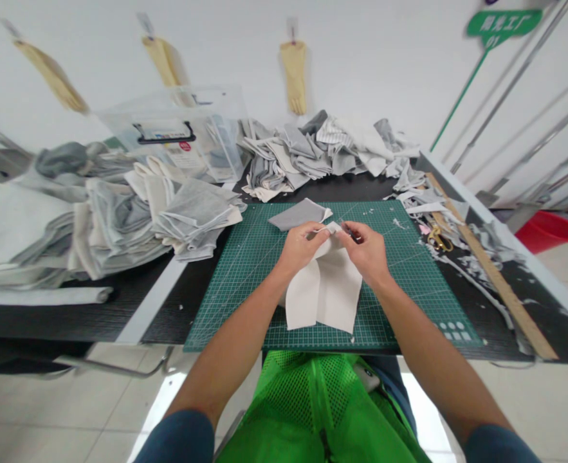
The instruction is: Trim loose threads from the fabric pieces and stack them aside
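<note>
My left hand (303,247) is closed, pinching the top edge of a white piece of fabric (334,292) between thumb and fingers. My right hand (366,251) is closed on the same edge, close beside the left. Something small and dark shows at the right fingers, too small to make out. The fabric hangs from both hands toward me, its lower part parted into two flaps over the green cutting mat (245,276). Just beyond my left hand, a folded grey piece of fabric (299,214) lies on the mat.
Folded grey and white fabric (192,209) is heaped at left, with another heap (312,145) behind the mat. A clear plastic box (177,128) stands at back left. Gold-handled scissors (439,240), fabric scraps (476,257) and a wooden ruler (496,276) lie at right.
</note>
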### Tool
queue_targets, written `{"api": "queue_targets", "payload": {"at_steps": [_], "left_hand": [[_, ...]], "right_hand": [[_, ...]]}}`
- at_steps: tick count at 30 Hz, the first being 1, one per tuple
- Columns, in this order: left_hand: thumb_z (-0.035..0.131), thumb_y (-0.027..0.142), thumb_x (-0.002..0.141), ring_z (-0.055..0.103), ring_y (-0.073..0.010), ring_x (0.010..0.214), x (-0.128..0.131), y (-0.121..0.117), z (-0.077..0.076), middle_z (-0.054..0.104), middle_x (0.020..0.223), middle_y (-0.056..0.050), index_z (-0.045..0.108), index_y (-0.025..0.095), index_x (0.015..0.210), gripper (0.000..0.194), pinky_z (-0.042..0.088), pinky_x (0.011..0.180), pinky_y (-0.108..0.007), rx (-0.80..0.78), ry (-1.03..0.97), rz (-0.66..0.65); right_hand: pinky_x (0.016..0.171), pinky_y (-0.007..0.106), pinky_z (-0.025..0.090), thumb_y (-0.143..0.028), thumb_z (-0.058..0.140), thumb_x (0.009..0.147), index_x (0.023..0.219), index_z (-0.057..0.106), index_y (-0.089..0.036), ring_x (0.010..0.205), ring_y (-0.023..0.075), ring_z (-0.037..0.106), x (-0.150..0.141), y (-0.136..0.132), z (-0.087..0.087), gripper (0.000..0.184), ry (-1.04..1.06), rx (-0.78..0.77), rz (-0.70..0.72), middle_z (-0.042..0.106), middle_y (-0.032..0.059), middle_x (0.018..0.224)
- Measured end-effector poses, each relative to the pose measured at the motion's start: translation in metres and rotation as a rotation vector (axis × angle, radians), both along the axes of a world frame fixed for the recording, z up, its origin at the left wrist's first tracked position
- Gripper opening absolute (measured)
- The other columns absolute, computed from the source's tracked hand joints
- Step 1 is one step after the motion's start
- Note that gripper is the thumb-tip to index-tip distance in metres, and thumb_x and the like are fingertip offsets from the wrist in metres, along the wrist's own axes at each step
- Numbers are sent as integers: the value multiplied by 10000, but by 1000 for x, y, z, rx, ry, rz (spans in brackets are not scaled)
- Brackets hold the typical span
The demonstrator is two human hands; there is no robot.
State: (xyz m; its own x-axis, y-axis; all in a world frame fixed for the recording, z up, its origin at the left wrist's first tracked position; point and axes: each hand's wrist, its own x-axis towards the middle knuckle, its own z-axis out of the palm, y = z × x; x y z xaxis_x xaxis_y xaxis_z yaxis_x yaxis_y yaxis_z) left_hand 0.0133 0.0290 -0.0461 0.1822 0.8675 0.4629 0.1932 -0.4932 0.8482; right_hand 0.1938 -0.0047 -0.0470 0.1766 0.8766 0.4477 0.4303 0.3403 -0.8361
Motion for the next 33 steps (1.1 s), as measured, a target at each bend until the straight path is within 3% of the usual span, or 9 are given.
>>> {"api": "queue_targets", "payload": {"at_steps": [4,8,14,20,24,29,31,33], "left_hand": [[708,299,884,689,-194,876,-1,4,-5,771,911,-31,748,191,923,122,517,860,-322,-20,26,111],[680,246,876,649,-185,860,-5,9,-8,717,877,-12,663,202,892,49,489,829,-306,-6,31,291],[638,199,859,613,-186,856,-6,8,-5,665,888,-12,581,219,885,66,466,817,-305,-17,9,378],[594,136,833,634,-188,904,-5,8,-7,660,910,-21,542,229,872,114,491,883,-315,49,-16,336],[573,89,806,649,-207,970,-6,9,-7,675,980,-40,572,224,941,191,512,944,-348,77,-24,328],[536,30,791,638,-243,1180,-5,4,-1,699,1226,-78,667,217,1201,469,481,1116,-418,158,48,276],[507,7,788,637,-238,1190,-4,4,0,700,1212,-78,717,220,1157,475,477,1135,-418,192,76,258],[486,-18,762,655,-223,1127,-3,4,-1,702,1119,-73,754,217,993,425,507,1090,-403,199,73,250]], "right_hand": [[872,378,554,-342,698,850,1227,738,-167,885,234,703,16,9,-4,418,-154,-101,-90,786,100,1054],[906,395,531,-228,663,831,1160,761,-169,961,293,730,39,14,-6,348,-475,-310,-240,782,147,1053],[885,426,538,-340,671,876,1115,745,-106,1042,384,741,54,18,-17,343,-746,-563,-318,758,271,1076],[907,352,535,-202,681,835,1252,687,-128,1060,316,752,51,28,-30,424,-647,-544,-202,791,192,1080],[947,361,537,-258,668,872,1286,668,-100,1095,313,748,52,33,-33,443,-575,-539,-237,780,200,1146],[928,406,540,-374,722,856,1116,733,-117,1089,347,740,50,33,-37,365,-597,-565,-257,770,243,1104],[895,385,541,-313,715,840,1004,758,-151,1036,328,749,46,32,-38,234,-585,-557,-232,785,204,1023],[858,357,535,-244,697,819,914,765,-173,979,303,750,44,32,-39,136,-570,-538,-215,787,167,939]]}}
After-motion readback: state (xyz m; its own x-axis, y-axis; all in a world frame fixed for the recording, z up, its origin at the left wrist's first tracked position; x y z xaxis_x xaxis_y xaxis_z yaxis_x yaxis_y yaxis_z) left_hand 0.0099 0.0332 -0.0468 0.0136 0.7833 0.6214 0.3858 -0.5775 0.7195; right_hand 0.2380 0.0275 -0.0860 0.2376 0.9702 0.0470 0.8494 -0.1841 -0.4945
